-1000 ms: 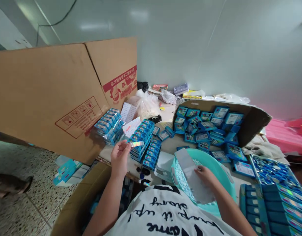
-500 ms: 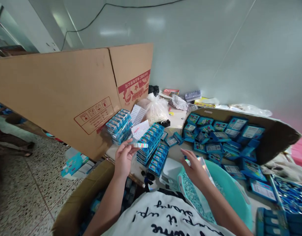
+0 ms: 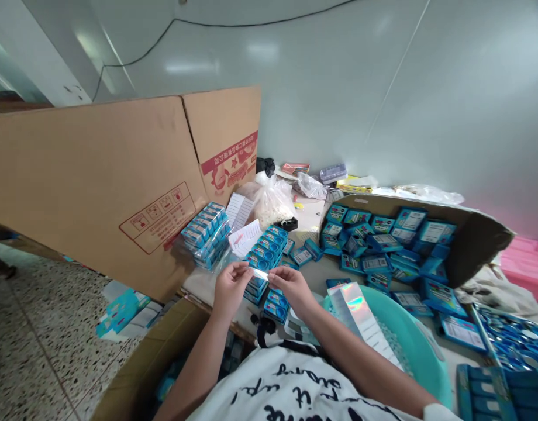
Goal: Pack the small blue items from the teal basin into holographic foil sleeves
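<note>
Two hands, left (image 3: 228,290) and right (image 3: 293,289), pinch a strip (image 3: 260,273) over blue boxes (image 3: 266,245).

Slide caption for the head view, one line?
Left hand and right hand pinch a holographic strip above stacked blue packs, beside a teal basin.

Flattened cardboard carton (image 3: 93,187) upright, plastic bag (image 3: 272,203) just beside
</note>
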The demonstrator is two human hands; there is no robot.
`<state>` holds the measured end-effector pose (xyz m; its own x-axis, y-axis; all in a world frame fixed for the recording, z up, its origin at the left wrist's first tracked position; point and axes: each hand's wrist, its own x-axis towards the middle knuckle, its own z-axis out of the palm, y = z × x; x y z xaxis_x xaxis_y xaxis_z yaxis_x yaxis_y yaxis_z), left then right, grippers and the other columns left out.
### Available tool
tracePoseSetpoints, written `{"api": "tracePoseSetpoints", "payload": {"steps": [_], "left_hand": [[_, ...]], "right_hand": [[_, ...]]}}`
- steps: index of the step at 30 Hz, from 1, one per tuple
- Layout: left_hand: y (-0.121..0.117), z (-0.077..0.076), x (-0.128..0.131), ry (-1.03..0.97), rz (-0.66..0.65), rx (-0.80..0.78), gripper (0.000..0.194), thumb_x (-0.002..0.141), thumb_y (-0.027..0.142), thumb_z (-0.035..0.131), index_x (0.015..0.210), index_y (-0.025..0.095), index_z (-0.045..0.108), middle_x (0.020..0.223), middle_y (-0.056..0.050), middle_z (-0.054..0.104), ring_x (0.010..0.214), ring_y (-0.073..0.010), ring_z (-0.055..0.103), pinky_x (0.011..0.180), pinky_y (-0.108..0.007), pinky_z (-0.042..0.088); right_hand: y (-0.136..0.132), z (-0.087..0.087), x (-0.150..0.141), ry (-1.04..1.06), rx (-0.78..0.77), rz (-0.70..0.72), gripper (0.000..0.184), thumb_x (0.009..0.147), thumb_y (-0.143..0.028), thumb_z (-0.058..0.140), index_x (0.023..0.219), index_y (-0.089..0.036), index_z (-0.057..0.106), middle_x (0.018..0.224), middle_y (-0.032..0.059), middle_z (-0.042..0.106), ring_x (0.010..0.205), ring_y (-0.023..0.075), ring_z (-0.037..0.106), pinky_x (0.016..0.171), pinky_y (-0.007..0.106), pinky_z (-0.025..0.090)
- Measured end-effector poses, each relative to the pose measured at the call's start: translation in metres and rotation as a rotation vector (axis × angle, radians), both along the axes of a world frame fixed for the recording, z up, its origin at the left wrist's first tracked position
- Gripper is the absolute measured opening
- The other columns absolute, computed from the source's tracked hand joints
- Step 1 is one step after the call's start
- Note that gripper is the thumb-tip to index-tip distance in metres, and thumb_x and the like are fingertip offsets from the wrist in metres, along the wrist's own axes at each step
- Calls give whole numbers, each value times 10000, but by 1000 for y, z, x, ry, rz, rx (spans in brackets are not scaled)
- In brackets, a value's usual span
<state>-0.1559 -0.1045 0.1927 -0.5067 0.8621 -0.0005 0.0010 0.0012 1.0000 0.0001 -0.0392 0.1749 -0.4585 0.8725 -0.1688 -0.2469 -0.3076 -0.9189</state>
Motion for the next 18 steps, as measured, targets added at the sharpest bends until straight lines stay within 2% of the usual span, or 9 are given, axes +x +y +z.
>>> {"api": "tracePoseSetpoints", "payload": {"steps": [3, 5, 8, 15, 17, 18], "left_hand": [[7, -4, -10, 251, 44, -40, 303, 735, 373, 765, 929, 157, 677, 823, -64, 727, 803, -209, 699, 777, -331, 528], [12, -6, -15, 373, 49, -63, 276, 743, 358, 746, 932, 169, 676, 805, -53, 726, 805, -215, 697, 793, -339, 512], [19, -9, -21, 426, 29, -89, 261, 755, 336, 720, 959, 179, 674, 787, -41, 727, 798, -219, 697, 787, -337, 501], [32, -19, -29, 542, -61, -133, 204, 785, 282, 668, 970, 198, 677, 773, -27, 716, 783, -207, 666, 798, -342, 488], [34, -21, -32, 580, -58, -119, 273, 759, 252, 682, 1027, 204, 675, 819, -32, 696, 798, -205, 642, 801, -343, 487], [34, -21, -33, 593, -36, -107, 365, 728, 237, 706, 1090, 207, 665, 878, -41, 683, 797, -200, 625, 793, -341, 491]], "right_hand": [[1, -16, -8, -8, -20, -87, 437, 594, -466, 866, 860, -180, 672, 609, -38, 604, 578, 137, 564, 609, 285, 457], [1, -26, -13, -19, -34, -114, 448, 578, -485, 869, 831, -183, 653, 606, -38, 602, 564, 137, 560, 595, 285, 452], [1, -38, -20, -33, -52, -129, 443, 569, -494, 872, 763, -181, 628, 617, -30, 610, 558, 132, 560, 583, 274, 440], [2, -57, -26, -43, -95, -150, 497, 552, -533, 878, 754, -199, 570, 585, -47, 579, 529, 129, 542, 561, 270, 424], [1, -61, -27, -30, -86, -144, 501, 558, -537, 877, 709, -211, 529, 577, -55, 554, 528, 126, 524, 562, 270, 422], [-1, -63, -26, -22, -82, -141, 503, 565, -530, 878, 688, -218, 502, 571, -58, 540, 533, 128, 518, 564, 272, 424]]}}
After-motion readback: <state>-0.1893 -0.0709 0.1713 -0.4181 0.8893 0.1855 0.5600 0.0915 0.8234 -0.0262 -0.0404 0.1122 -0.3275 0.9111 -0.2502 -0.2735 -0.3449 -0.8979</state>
